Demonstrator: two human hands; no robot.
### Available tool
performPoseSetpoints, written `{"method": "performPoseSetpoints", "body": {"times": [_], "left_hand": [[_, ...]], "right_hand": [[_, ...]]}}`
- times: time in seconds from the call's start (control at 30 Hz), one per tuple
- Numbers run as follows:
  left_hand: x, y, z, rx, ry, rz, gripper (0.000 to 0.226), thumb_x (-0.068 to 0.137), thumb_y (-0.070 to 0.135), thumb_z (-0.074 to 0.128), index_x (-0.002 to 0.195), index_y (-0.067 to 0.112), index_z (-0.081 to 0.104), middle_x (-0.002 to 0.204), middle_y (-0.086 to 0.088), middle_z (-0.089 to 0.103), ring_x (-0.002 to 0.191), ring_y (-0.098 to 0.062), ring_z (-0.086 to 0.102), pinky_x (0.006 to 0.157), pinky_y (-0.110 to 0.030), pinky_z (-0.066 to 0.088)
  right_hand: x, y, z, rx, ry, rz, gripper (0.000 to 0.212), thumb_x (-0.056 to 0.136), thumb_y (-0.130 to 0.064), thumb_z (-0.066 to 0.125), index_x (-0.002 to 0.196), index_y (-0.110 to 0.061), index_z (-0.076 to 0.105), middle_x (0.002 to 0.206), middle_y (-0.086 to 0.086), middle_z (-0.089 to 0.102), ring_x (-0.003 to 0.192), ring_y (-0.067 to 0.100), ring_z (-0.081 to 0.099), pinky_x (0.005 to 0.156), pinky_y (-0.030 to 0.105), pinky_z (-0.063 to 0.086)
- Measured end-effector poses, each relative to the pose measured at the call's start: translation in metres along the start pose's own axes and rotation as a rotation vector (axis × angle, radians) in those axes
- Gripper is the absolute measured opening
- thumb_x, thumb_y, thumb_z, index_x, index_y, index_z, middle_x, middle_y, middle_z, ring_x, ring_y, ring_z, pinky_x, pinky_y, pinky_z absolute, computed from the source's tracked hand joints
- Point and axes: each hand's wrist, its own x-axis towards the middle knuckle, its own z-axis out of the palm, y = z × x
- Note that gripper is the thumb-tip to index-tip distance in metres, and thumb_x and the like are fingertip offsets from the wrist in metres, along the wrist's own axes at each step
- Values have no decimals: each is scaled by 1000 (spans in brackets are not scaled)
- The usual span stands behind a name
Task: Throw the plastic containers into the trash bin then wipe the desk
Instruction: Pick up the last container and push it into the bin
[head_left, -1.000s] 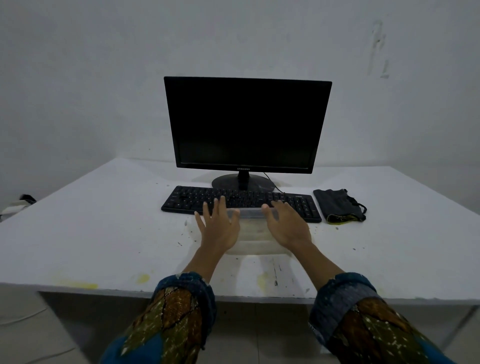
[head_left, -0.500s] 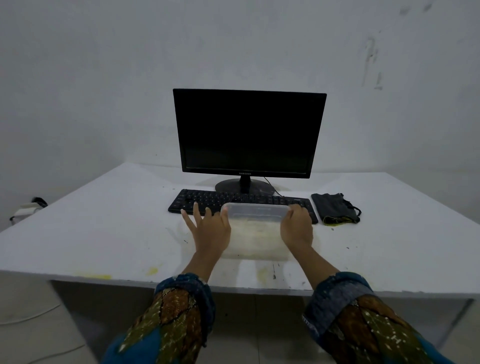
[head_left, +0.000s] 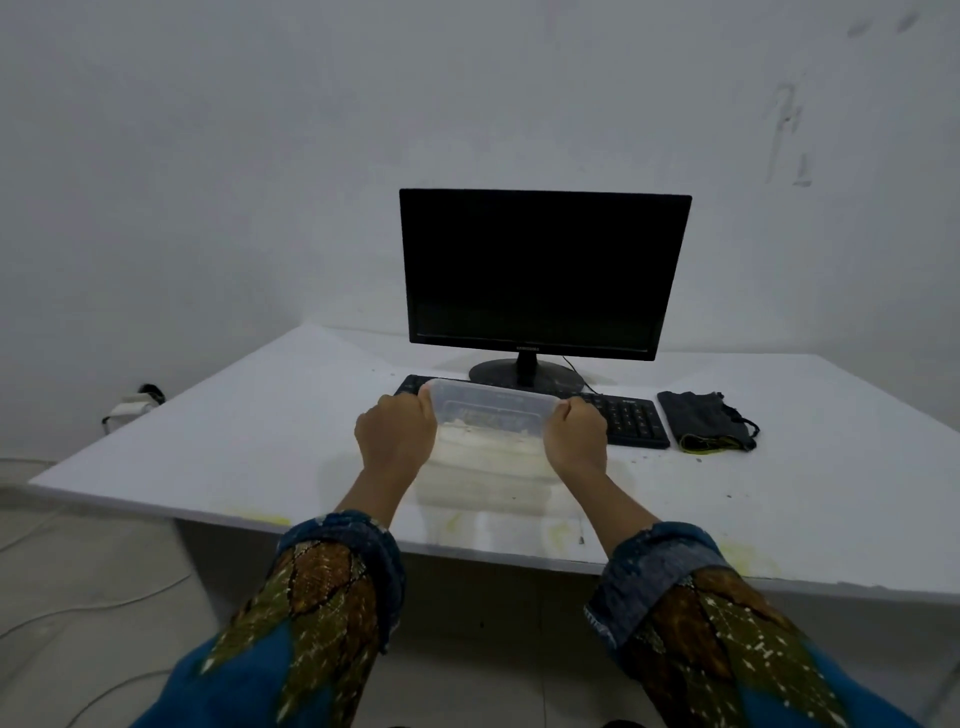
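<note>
A clear rectangular plastic container (head_left: 491, 426) with pale residue inside is lifted above the white desk (head_left: 260, 441), in front of the keyboard. My left hand (head_left: 396, 436) grips its left end with curled fingers. My right hand (head_left: 575, 434) grips its right end the same way. The container tilts with its far rim raised. No trash bin is in view.
A black monitor (head_left: 543, 275) and black keyboard (head_left: 631, 418) stand behind the container. A dark cloth pouch (head_left: 704, 421) lies to the right of the keyboard. Yellow stains (head_left: 265, 518) and crumbs mark the desk's front. Cables (head_left: 78, 608) run over the tiled floor at left.
Both hands went from open beside the container to gripping its ends. The container has risen off the desk and tilted. My view has swung left and backed away.
</note>
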Motion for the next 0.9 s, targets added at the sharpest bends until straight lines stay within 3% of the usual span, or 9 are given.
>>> {"method": "performPoseSetpoints", "body": {"times": [0.1, 0.33, 0.47, 0.6, 0.73, 0.9], "left_hand": [[-1, -16, -13, -3, 9, -32, 56, 102, 35, 24, 93, -3, 64, 98, -21, 63, 90, -36, 61, 77, -38, 48], [-7, -55, -38, 14, 73, -96, 52, 102, 31, 26, 85, -4, 62, 94, -21, 63, 88, -36, 60, 69, -35, 41], [-13, -71, -51, 22, 92, -116, 52, 102, 29, 26, 86, -4, 62, 94, -21, 63, 90, -37, 59, 73, -36, 42], [-21, -91, -64, 51, 109, -124, 50, 101, 28, 27, 76, -2, 59, 80, -16, 56, 79, -33, 56, 72, -34, 39], [-28, -118, -73, 89, 124, -146, 49, 101, 29, 29, 71, 0, 55, 76, -13, 55, 79, -33, 59, 74, -36, 43], [-42, -149, -83, 147, 123, -201, 50, 101, 27, 29, 82, -6, 63, 83, -19, 59, 86, -38, 59, 77, -38, 44]], "right_hand": [[-9, -14, 10, 10, -14, -20, 33, 102, -21, 31, 97, 0, 56, 104, 19, 58, 82, 27, 53, 66, 31, 38], [-31, -42, 39, 50, -75, -39, 36, 101, -22, 30, 106, 0, 58, 107, 16, 59, 93, 30, 58, 71, 33, 43], [-44, -52, 52, 73, -115, 6, 28, 100, -23, 32, 84, -8, 50, 94, 12, 56, 79, 23, 51, 64, 31, 37], [-62, -57, 65, 99, -141, 6, 37, 99, -21, 34, 62, -17, 35, 75, 4, 46, 69, 19, 45, 53, 26, 29], [-83, -66, 81, 137, -198, -17, 40, 99, -20, 35, 59, -21, 30, 68, 0, 38, 68, 17, 42, 48, 24, 23], [-110, -82, 93, 186, -252, -49, 41, 98, -17, 35, 57, -19, 27, 62, -2, 33, 53, 9, 30, 47, 24, 20]]}}
